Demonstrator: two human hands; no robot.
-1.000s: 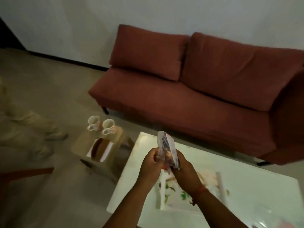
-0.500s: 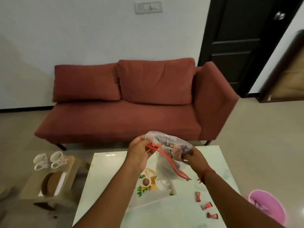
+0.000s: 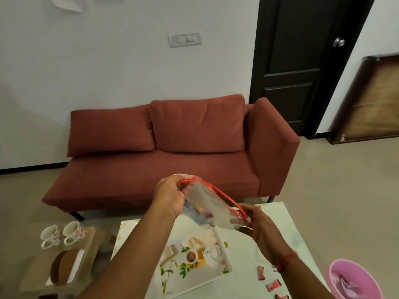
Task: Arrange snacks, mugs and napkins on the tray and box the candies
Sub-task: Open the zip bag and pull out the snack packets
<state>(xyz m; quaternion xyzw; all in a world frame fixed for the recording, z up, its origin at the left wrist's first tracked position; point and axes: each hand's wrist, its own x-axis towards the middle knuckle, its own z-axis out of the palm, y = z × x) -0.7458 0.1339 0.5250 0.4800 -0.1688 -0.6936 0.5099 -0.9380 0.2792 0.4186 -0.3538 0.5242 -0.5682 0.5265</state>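
You held the clear zip bag (image 3: 212, 209) above the bench (image 3: 287, 225), your left hand (image 3: 170, 196) clamped on its upper end and your right hand (image 3: 258, 226) pinching the lower end by the red seal. Below it lay the printed tray (image 3: 172, 275); red candies (image 3: 273, 284) sat near your right wrist, two mugs (image 3: 62, 234) on a low stool to the left.

text: none legible | labels: none | brands: none

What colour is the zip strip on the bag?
Red, along the clear bag's open mouth; head view.
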